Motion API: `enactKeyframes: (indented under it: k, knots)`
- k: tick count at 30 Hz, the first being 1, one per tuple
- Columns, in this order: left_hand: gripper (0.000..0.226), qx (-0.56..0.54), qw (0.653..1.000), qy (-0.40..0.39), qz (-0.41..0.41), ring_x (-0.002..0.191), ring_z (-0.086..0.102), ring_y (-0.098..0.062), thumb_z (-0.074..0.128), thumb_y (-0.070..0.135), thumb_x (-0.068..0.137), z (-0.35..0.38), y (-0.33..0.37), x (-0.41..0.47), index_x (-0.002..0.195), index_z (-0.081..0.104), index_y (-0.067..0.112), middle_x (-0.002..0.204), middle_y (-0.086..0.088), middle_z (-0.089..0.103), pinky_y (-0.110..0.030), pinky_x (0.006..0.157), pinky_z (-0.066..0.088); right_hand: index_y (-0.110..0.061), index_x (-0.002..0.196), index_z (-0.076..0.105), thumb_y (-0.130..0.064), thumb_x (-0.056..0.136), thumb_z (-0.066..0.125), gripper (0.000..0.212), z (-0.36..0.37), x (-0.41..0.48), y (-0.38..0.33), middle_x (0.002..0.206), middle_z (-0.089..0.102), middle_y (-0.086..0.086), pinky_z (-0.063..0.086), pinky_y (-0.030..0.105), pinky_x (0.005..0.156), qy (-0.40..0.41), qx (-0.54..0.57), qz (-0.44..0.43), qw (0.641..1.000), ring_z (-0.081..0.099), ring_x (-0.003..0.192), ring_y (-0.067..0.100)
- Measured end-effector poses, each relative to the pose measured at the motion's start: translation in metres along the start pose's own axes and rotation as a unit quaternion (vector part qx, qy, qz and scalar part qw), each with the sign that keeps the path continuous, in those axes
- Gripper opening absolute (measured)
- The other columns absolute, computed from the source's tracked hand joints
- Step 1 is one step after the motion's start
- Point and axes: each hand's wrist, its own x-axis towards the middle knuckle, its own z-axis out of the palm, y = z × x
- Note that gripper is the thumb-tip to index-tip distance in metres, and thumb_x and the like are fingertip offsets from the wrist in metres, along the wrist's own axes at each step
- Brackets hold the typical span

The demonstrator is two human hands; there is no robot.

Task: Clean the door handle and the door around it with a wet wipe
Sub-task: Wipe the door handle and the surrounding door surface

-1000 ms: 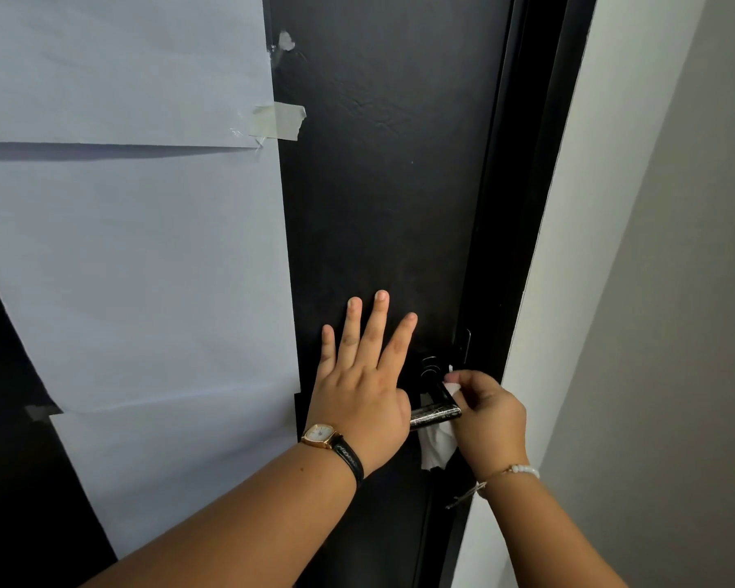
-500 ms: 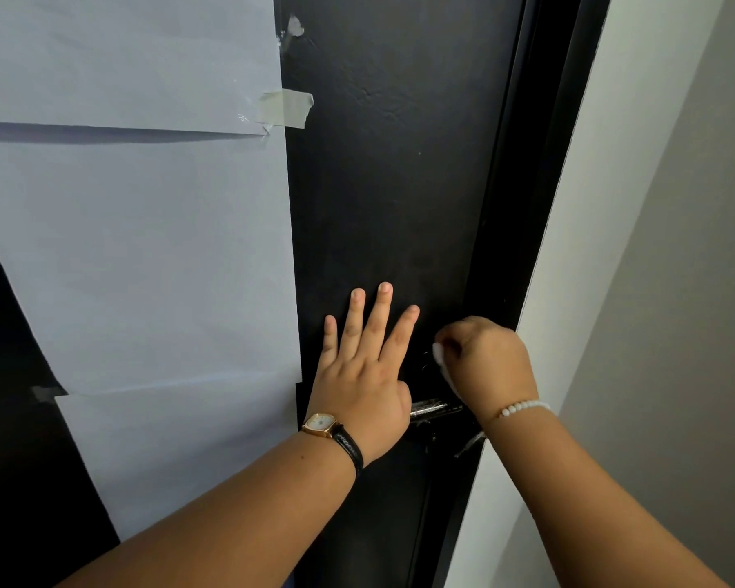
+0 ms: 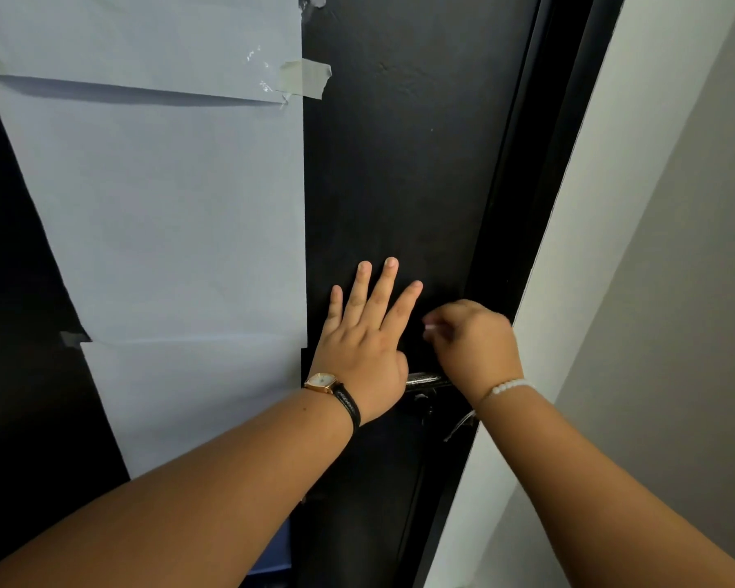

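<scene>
The black door (image 3: 399, 171) fills the middle of the view. Its metal handle (image 3: 425, 379) shows only as a short strip between my two hands. My left hand (image 3: 366, 345) lies flat on the door with fingers spread, just left of the handle. My right hand (image 3: 476, 345) is pressed to the door above the handle, closed on the white wet wipe (image 3: 430, 326), of which only a small blurred edge shows at the fingertips. The rest of the wipe is hidden in the fist.
Large white paper sheets (image 3: 166, 214) are taped over the door's left part, with a tape strip (image 3: 308, 80) at the upper edge. The black door frame (image 3: 539, 197) runs along the right, and beyond it stands a pale wall (image 3: 654, 248).
My right hand has risen from the handle to the door just above it, with the wipe now bunched in the fist. The left hand has stayed flat on the door.
</scene>
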Motion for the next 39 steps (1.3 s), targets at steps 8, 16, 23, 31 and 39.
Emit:
enactKeyframes:
  k: [8,16,23,31,39]
  knots:
    - [0.086,0.006,1.000,-0.001,0.012,0.129,-0.038,-0.019,0.042,0.012,0.078,0.002,-0.003,0.002,0.144,-0.010,0.034,0.146,0.005,-0.031,-0.038,0.102,-0.026,-0.010,0.099,0.067,-0.008,0.087,0.054,0.018,-0.011,0.014,-0.010,0.092,0.069,0.011,0.047,0.025,0.066,-0.076,-0.043,0.105,0.991,0.064,0.084,0.026]
    - [0.087,-0.015,1.000,-0.021,0.009,0.132,-0.035,-0.019,0.042,0.010,0.078,-0.002,-0.002,0.001,0.144,-0.009,0.034,0.152,0.002,-0.025,-0.042,0.108,-0.020,-0.007,0.070,0.072,0.008,0.063,0.070,0.016,0.011,-0.003,-0.016,0.072,0.068,0.008,0.045,0.029,0.054,-0.023,-0.143,-0.081,0.986,0.058,0.069,0.029]
    - [0.087,0.016,0.999,-0.025,0.040,0.138,-0.025,-0.022,0.044,0.011,0.078,-0.008,-0.009,-0.001,0.145,-0.006,0.031,0.155,0.002,-0.016,-0.041,0.110,-0.017,-0.001,0.093,0.064,-0.006,0.085,0.057,0.012,0.012,-0.006,-0.017,0.087,0.065,0.016,0.043,0.030,0.063,0.058,-0.049,0.008,0.997,0.061,0.079,0.032]
    - [0.080,0.077,0.992,-0.036,0.090,0.140,-0.019,-0.015,0.040,0.018,0.081,-0.021,-0.033,-0.003,0.146,-0.006,0.025,0.156,0.006,-0.010,-0.044,0.113,-0.011,-0.006,0.087,0.074,-0.009,0.080,0.067,0.010,0.015,-0.008,-0.015,0.086,0.062,0.015,0.044,0.033,0.060,0.041,-0.132,-0.002,0.990,0.054,0.077,0.038]
    - [0.080,0.085,0.990,-0.047,0.104,0.139,-0.020,-0.018,0.040,0.019,0.083,-0.022,-0.035,-0.003,0.146,-0.009,0.022,0.156,0.003,-0.012,-0.045,0.112,-0.012,-0.015,0.096,0.072,-0.014,0.087,0.058,0.017,0.011,-0.001,-0.026,0.102,0.058,0.008,0.048,0.033,0.069,-0.104,-0.219,-0.088,0.966,0.049,0.094,0.028]
